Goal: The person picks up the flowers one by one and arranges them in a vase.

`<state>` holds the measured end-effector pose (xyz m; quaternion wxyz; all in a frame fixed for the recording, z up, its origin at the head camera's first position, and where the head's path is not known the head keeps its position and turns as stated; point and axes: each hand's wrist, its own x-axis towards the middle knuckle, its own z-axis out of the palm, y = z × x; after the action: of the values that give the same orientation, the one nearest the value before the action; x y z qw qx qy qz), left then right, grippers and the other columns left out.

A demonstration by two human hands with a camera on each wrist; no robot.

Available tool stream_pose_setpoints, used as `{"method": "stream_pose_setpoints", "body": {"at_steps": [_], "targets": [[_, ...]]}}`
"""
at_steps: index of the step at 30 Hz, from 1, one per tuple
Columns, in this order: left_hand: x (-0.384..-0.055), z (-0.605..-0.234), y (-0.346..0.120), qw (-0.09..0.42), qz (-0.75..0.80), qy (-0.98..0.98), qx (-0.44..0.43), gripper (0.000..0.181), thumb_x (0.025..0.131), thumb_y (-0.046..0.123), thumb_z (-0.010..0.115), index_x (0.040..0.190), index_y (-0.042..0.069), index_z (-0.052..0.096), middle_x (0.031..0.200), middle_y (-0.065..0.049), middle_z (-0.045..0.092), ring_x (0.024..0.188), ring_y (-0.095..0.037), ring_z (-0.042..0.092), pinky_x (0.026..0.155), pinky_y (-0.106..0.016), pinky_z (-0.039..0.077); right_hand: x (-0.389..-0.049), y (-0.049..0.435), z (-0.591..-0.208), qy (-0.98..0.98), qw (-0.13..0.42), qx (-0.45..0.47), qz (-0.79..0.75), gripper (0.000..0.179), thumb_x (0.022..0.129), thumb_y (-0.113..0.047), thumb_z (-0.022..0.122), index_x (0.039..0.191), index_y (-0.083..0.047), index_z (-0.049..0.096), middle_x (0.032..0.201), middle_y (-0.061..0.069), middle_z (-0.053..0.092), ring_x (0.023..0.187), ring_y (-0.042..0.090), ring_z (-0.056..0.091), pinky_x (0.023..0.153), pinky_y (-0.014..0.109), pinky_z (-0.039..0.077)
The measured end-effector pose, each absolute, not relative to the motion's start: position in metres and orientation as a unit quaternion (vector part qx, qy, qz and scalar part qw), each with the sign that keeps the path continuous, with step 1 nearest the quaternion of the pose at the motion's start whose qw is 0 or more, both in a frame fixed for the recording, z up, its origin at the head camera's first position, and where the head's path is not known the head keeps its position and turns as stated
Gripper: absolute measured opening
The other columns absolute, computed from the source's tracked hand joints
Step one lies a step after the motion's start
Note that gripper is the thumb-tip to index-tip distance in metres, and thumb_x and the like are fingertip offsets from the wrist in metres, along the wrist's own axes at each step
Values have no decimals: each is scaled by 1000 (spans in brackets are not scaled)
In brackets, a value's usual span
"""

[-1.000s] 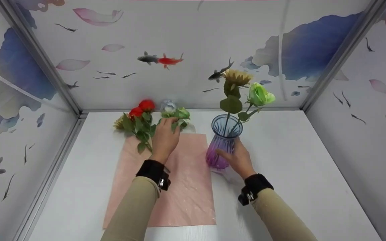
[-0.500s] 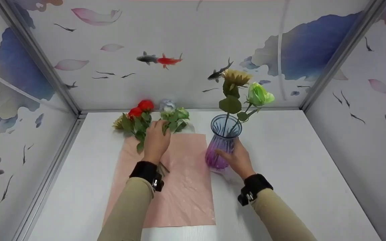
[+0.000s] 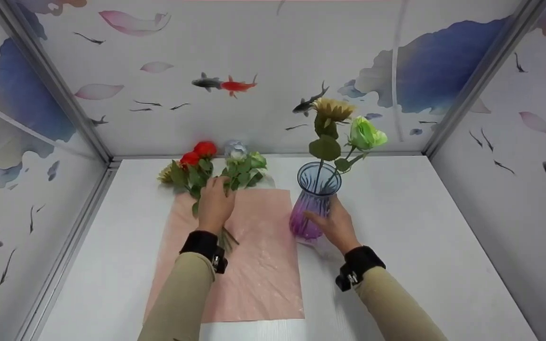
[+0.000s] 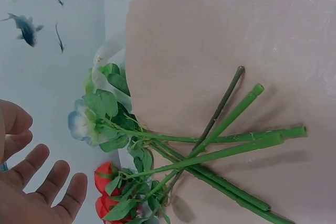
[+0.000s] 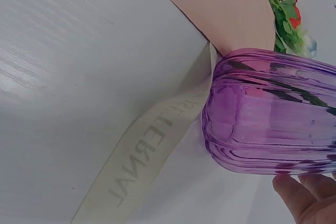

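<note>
My right hand grips a blue-to-purple ribbed glass vase, thumb across its front. From the vase rise a yellow flower and a green rose. Above a bunch of artificial flowers, my left hand hovers with loosely bent fingers; the left wrist view shows those fingers holding nothing, beside the blooms. The bunch has red roses, a pale blue flower, another green rose and a yellow flower. Their green stems cross one another.
A pink wrapping sheet lies flat under the stems on the white table. In the right wrist view, a lettered cream ribbon trails from by the vase base. Printed panels wall in the back and sides.
My left hand has moved left and a little nearer to me, away from the green rose and over the stems. My right hand and the vase have stayed put.
</note>
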<state>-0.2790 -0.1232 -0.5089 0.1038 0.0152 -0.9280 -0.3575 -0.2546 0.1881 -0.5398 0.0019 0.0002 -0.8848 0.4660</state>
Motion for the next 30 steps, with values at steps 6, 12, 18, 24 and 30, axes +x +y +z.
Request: {"method": "stream_pose_setpoints", "body": {"at_steps": [6, 12, 18, 24, 30], "targets": [[-278, -520, -127, 92, -340, -936, 18, 38, 105, 18, 57, 141, 6, 57, 142, -22, 52, 127, -48, 51, 103, -57, 45, -254, 188, -539, -883, -3, -5, 469, 99, 87, -47, 80, 161, -13, 23, 158, 17, 43, 145, 38, 42, 117, 56, 34], [-279, -528, -128, 49, -334, -941, 35, 41, 106, 23, 55, 144, 7, 56, 147, -20, 50, 132, -45, 47, 107, -59, 43, -253, 188, -540, -891, 9, 2, 454, 97, 87, -48, 79, 159, -10, 26, 156, 18, 45, 144, 38, 44, 117, 55, 34], [-278, -539, -127, 42, -317, -947, 21, 41, 104, 17, 56, 143, 4, 57, 146, -23, 50, 132, -49, 47, 106, -62, 42, -253, 187, -539, -888, 2, -6, 461, 96, 87, -49, 80, 158, -12, 28, 155, 17, 47, 142, 37, 45, 116, 55, 36], [-276, -548, -124, 11, -305, -952, 17, 42, 105, 19, 56, 145, 6, 56, 149, -22, 46, 135, -51, 39, 109, -65, 35, -253, 186, -537, -884, -4, -10, 467, 93, 88, -43, 80, 158, -13, 28, 156, 16, 46, 142, 36, 46, 116, 55, 36], [-275, -556, -121, -26, -298, -953, 41, 46, 104, 23, 57, 149, 11, 53, 154, -19, 41, 141, -50, 31, 112, -67, 29, -254, 187, -539, -885, -8, -11, 465, 95, 88, -45, 80, 159, -14, 26, 157, 15, 45, 143, 36, 45, 116, 55, 35]]}}
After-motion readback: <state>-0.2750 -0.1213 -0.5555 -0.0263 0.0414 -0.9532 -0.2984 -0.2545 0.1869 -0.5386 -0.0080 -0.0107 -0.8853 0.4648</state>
